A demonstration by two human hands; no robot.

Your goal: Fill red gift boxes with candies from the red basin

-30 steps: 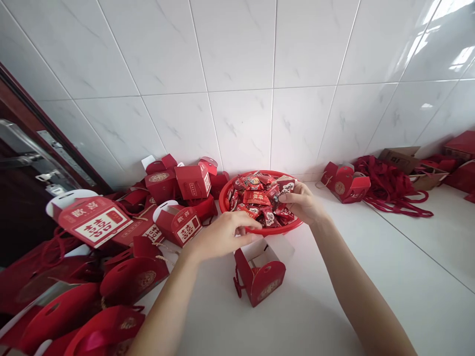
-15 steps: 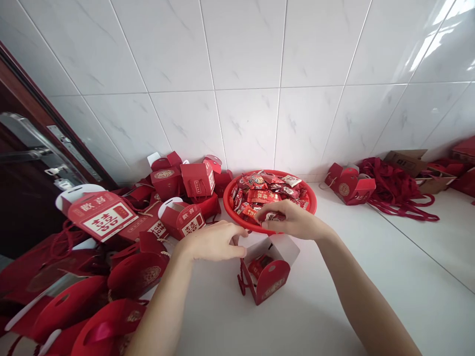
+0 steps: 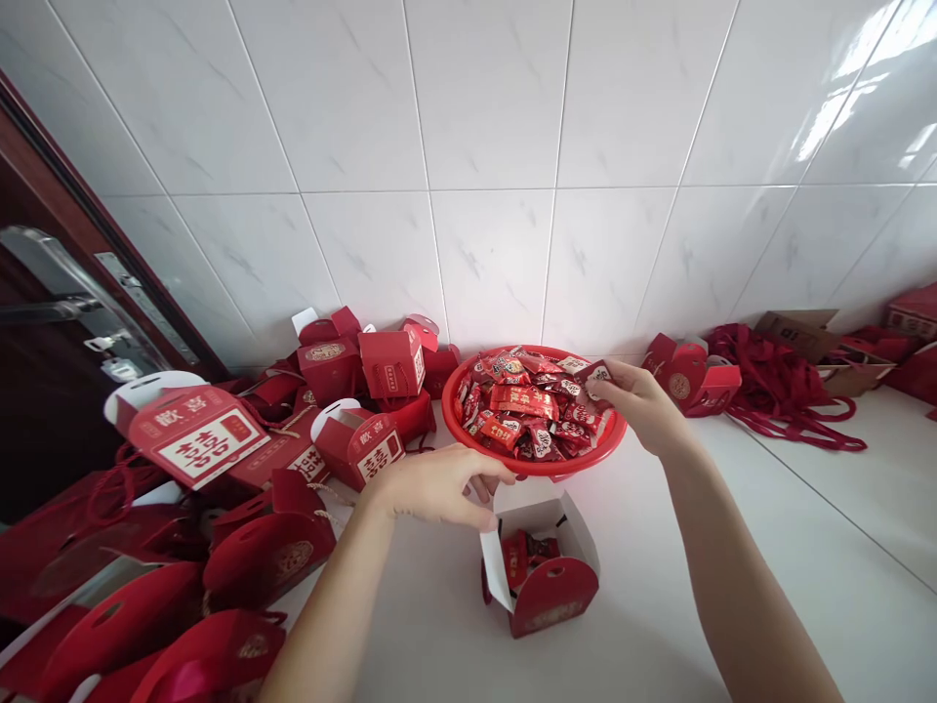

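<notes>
A small red gift box (image 3: 554,598) stands open on the white tabletop, with a few wrapped sweets (image 3: 518,557) inside. My left hand (image 3: 439,485) hovers at its left back corner. The thumb is at the edge of the raised white flap, and the fingers curl apart from it. Behind the box is a red plastic basket (image 3: 538,467) heaped with red-wrapped sweets (image 3: 521,400). At the basket's right side my right hand (image 3: 644,402) pinches a dark red wrapped candy (image 3: 594,377) between thumb and fingers, over the heap.
Many red gift boxes (image 3: 212,434) are piled on the left, several with open tops. One more box (image 3: 688,376) stands right of the basket, beside a tangle of dark red ribbon (image 3: 761,381) and a cardboard box (image 3: 797,337). A tiled wall (image 3: 490,244) closes off the back.
My right hand has moved from the basket's front to its right side and now grips a candy. The gift box has turned and shifted right and nearer; my left hand stays beside it.
</notes>
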